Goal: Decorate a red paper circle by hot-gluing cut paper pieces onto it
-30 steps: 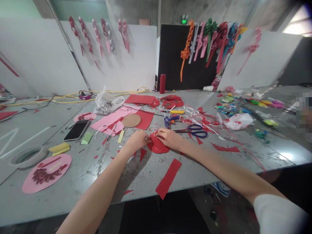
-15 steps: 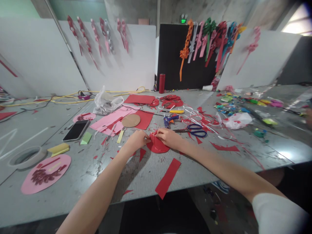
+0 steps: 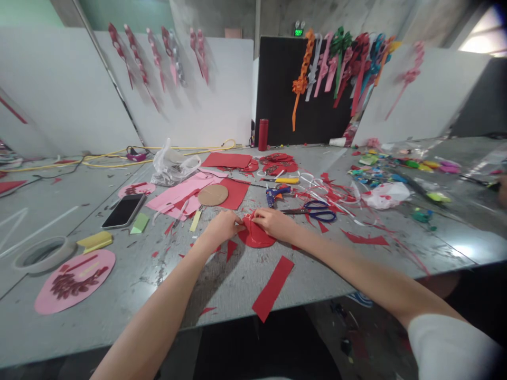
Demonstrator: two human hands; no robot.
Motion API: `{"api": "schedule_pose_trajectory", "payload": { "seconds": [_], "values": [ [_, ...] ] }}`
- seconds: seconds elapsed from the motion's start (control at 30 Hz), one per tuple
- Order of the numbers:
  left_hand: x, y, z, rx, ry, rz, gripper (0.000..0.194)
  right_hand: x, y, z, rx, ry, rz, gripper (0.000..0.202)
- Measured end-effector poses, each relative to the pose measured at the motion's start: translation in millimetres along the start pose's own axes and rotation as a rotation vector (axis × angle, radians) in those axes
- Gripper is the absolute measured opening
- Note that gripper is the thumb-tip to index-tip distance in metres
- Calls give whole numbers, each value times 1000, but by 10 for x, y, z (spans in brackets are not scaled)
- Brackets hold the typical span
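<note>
A round red piece (image 3: 258, 236) lies on the grey table at the centre, with red folded material on top. My left hand (image 3: 225, 226) pinches at its upper left edge. From the right, my right hand (image 3: 273, 221) presses its fingers together on the red material; the fingertips partly hide it. Just beyond my hands are a cardboard disc (image 3: 213, 195) and a blue glue gun (image 3: 273, 197). Blue-handled scissors (image 3: 320, 211) lie right of my right hand. A red strip (image 3: 273, 289) rests near the front edge.
At the left are a phone (image 3: 123, 211), a tape roll (image 3: 45, 255) and a pink oval (image 3: 75, 281) with dark red pieces. A plastic bag (image 3: 172, 164) and a red bottle (image 3: 263, 135) stand farther back. Someone's hand (image 3: 502, 191) shows at the right edge.
My two hands stay nearly still at the red piece. At the far right, the other person's hand has shifted slightly.
</note>
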State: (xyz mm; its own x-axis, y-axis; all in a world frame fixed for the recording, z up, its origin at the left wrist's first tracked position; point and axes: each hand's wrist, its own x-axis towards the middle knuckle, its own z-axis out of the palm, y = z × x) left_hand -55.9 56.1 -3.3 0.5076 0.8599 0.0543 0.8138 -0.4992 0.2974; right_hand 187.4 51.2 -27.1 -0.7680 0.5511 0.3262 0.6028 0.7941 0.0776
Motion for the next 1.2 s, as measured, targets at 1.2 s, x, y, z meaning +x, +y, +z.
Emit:
{"api": "schedule_pose_trajectory", "payload": {
  "seconds": [1.2],
  "values": [
    [-25, 106, -52, -38, -22, -116, 22, -260, 1217, 156, -99, 106, 394, 42]
  ]
}}
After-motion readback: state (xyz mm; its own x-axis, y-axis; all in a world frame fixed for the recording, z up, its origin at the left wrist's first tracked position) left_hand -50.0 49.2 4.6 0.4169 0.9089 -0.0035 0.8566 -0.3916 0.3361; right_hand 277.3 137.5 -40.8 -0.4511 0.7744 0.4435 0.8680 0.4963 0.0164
